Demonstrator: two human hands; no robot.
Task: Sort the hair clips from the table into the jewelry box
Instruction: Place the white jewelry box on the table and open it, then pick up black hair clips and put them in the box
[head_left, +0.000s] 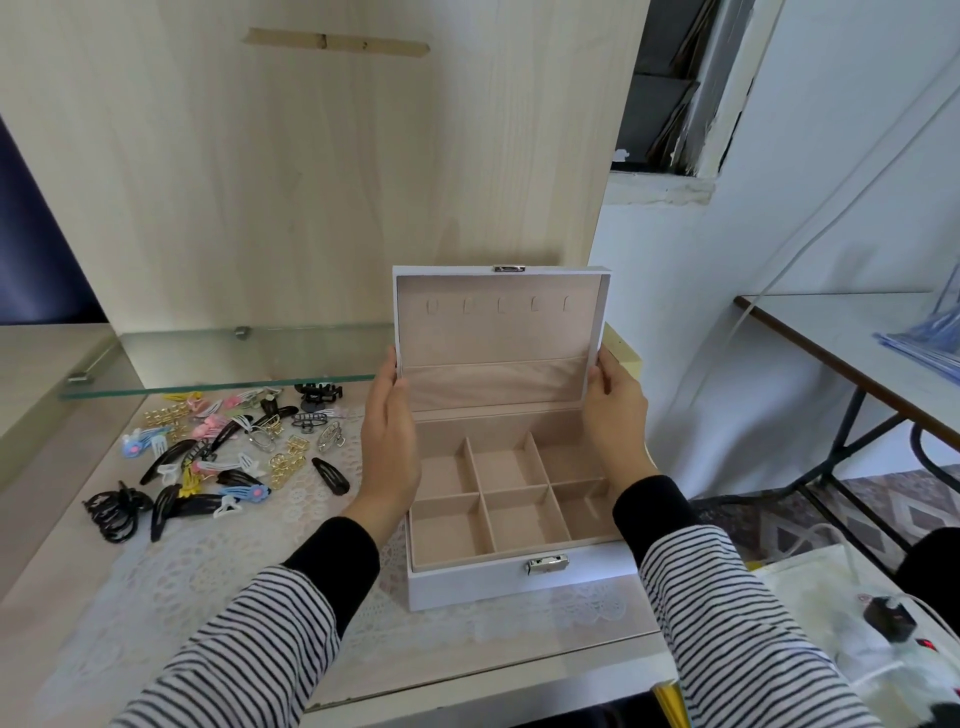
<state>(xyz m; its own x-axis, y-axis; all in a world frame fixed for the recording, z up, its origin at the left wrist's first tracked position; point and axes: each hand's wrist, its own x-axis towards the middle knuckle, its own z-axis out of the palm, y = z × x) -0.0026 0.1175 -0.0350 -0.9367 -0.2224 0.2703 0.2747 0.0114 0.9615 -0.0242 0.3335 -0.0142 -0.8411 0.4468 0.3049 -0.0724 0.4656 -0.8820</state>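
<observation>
A white jewelry box (467, 584) stands open on the table, its lid (498, 332) upright. Inside, beige dividers form several compartments, all with nothing in them. My left hand (389, 441) holds the lid's left edge and my right hand (615, 410) holds its right edge, thumbs on the inner side. A heap of hair clips (223, 452) lies on the lace cloth to the left of the box: black snap clips, gold metal clips, pastel flower clips and black claw clips.
A glass shelf (208, 358) juts out above the clips at the back. A wooden panel rises behind the box. A second table (841, 343) stands at the right, and a bag with a small black device (888, 618) sits at the lower right.
</observation>
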